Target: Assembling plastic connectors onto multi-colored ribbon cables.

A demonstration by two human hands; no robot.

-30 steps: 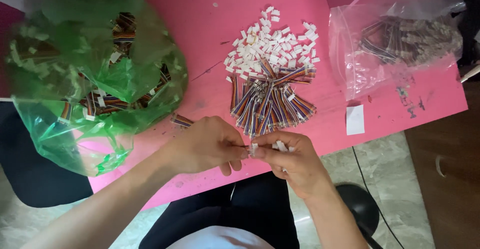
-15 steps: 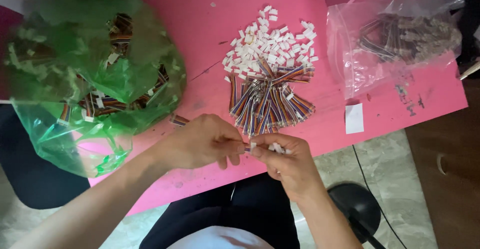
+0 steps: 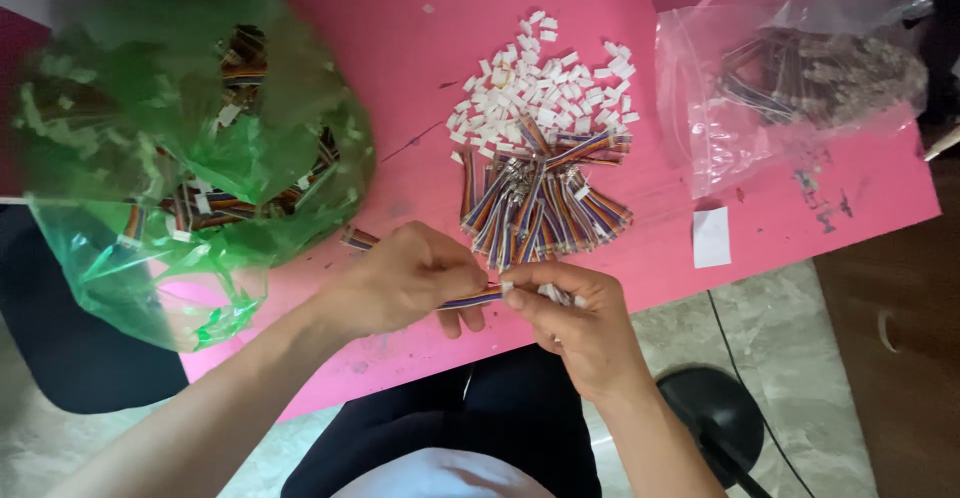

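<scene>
Entry, as I read it from my remote seat: left hand [image 3: 415, 278], forearm coming in from lower left, knuckles up, fingers curled and clenched on one end of a short rainbow ribbon cable [image 3: 470, 300] held level just over the near edge of the pink counter [image 3: 400, 78]. Right hand [image 3: 580, 323], forearm rising from lower right, thumb and forefinger pinched on the cable's other end; small white pieces show at its fingertips, and I cannot tell whether they are a connector on the cable or loose stock in the palm. The two hands almost meet, the cable bridging the small gap between them. Behind the hands, a loose pile of ribbon cables [image 3: 540, 208] lies on the counter, and beyond it, touching its far side, a heap of small white connector housings [image 3: 545, 83]. Far left — a crumpled green plastic bag [image 3: 180, 138] holding more cables, overhanging the counter's edge. Far right — a clear plastic bag [image 3: 790, 88] with dark wired parts inside, a small white paper square [image 3: 711, 237] near it. Against the frame of a second ago: both hands have stayed at the same spot, the right hand has turned slightly so more of the cable shows between them; piles and bags unchanged.
</scene>
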